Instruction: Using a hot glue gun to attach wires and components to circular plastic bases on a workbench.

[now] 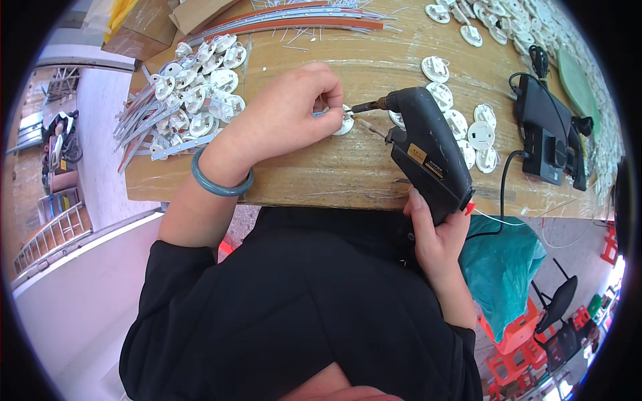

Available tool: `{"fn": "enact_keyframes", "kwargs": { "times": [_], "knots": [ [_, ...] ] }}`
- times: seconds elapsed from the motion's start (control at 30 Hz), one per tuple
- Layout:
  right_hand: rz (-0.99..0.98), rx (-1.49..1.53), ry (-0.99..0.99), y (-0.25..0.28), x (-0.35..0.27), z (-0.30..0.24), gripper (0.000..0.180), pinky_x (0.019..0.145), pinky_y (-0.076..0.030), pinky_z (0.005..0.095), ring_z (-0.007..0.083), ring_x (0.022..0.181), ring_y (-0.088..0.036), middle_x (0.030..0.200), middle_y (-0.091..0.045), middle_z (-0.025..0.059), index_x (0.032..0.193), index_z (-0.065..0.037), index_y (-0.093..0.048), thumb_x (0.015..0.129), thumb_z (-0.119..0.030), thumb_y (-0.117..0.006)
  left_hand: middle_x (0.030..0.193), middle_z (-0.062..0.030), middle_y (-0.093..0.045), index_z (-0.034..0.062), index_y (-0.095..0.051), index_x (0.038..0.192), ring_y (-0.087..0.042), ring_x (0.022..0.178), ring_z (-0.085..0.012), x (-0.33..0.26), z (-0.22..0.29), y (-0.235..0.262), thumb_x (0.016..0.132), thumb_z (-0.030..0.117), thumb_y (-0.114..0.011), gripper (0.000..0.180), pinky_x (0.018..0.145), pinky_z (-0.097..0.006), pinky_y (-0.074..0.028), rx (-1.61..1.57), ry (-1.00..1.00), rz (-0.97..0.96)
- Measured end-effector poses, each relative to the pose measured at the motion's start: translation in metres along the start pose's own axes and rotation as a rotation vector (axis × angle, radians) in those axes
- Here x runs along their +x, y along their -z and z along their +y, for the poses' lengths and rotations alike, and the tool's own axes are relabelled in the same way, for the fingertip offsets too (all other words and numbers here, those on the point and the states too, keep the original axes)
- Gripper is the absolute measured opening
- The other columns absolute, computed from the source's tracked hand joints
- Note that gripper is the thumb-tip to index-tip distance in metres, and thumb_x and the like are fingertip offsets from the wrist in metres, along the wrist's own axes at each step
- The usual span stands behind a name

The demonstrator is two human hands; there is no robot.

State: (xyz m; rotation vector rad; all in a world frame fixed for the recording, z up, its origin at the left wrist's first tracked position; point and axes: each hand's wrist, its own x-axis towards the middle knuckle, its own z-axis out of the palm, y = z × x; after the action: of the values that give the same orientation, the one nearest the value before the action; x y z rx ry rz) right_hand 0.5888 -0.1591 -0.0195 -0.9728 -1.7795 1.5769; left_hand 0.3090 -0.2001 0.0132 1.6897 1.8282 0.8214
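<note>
The right hand (438,234), low right of centre, is wrapped around the grip of a black soldering gun (431,150). The left hand (301,110), above centre, has its fingers curled in at the left edge of a white disc (346,124) lying mid-frame on the tabletop (301,177); whether they pinch it cannot be told. The gun's slim tip (366,106) points left, right beside that disc. A blue-grey bangle (222,182) circles the left wrist. Right of the gun, more white discs (481,136) lie grouped. At upper left, discs are heaped with metallic strips (134,120); a black device (545,130) sits at upper right.
</note>
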Motion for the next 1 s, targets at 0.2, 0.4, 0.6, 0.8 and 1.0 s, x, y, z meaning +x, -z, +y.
{"fn": "enact_keyframes", "kwargs": {
  "times": [0.2, 0.4, 0.6, 0.8, 1.0],
  "knots": [
    [-0.006, -0.005, -0.008, 0.002, -0.002, 0.001, 0.041, 0.089, -0.047, 0.0290, 0.0171, 0.100, -0.060, 0.113, -0.063, 0.0129, 0.126, 0.004, -0.053, 0.089, -0.002, -0.069, 0.084, -0.0065, -0.055, -0.0007, -0.057, 0.083, -0.056, 0.070, -0.0140, 0.005, 0.001, 0.005, 0.083, 0.005, -0.064, 0.009, 0.063, -0.028, -0.047, 0.019, 0.007, -0.066],
    [0.003, 0.019, 0.027, 0.002, -0.006, 0.001, 0.042, 0.089, -0.047, 0.0285, 0.0170, 0.101, -0.061, 0.114, -0.063, 0.0131, 0.127, 0.005, -0.053, 0.089, -0.001, -0.069, 0.084, -0.0072, -0.054, -0.0004, -0.057, 0.083, -0.056, 0.071, -0.0150, 0.012, 0.001, 0.013, 0.083, 0.005, -0.063, 0.008, 0.064, -0.029, -0.048, 0.049, -0.009, -0.152],
    [-0.013, -0.020, 0.051, 0.004, -0.004, 0.002, 0.042, 0.090, -0.047, 0.0283, 0.0171, 0.101, -0.061, 0.113, -0.063, 0.0129, 0.127, 0.006, -0.052, 0.089, -0.002, -0.069, 0.085, -0.0075, -0.053, 0.0005, -0.056, 0.083, -0.055, 0.071, -0.0148, 0.019, 0.003, 0.017, 0.083, 0.004, -0.062, 0.007, 0.064, -0.029, -0.047, 0.034, 0.027, -0.255],
    [-0.012, 0.038, 0.024, 0.001, -0.005, -0.001, 0.043, 0.090, -0.047, 0.0287, 0.0168, 0.102, -0.061, 0.114, -0.063, 0.0140, 0.127, 0.007, -0.052, 0.089, -0.001, -0.068, 0.084, -0.0074, -0.053, 0.0006, -0.056, 0.083, -0.055, 0.071, -0.0150, 0.021, 0.004, 0.017, 0.082, 0.004, -0.062, 0.007, 0.064, -0.029, -0.047, 0.042, 0.021, -0.273],
    [-0.008, 0.037, 0.042, 0.001, -0.005, 0.003, 0.044, 0.092, -0.047, 0.0297, 0.0183, 0.103, -0.061, 0.115, -0.063, 0.0145, 0.128, 0.007, -0.052, 0.088, -0.001, -0.069, 0.079, -0.0072, -0.053, 0.0002, -0.055, 0.081, -0.054, 0.069, -0.0155, 0.025, 0.002, 0.018, 0.081, 0.005, -0.062, 0.008, 0.062, -0.029, -0.046, 0.063, -0.037, -0.289]
  ]
}}
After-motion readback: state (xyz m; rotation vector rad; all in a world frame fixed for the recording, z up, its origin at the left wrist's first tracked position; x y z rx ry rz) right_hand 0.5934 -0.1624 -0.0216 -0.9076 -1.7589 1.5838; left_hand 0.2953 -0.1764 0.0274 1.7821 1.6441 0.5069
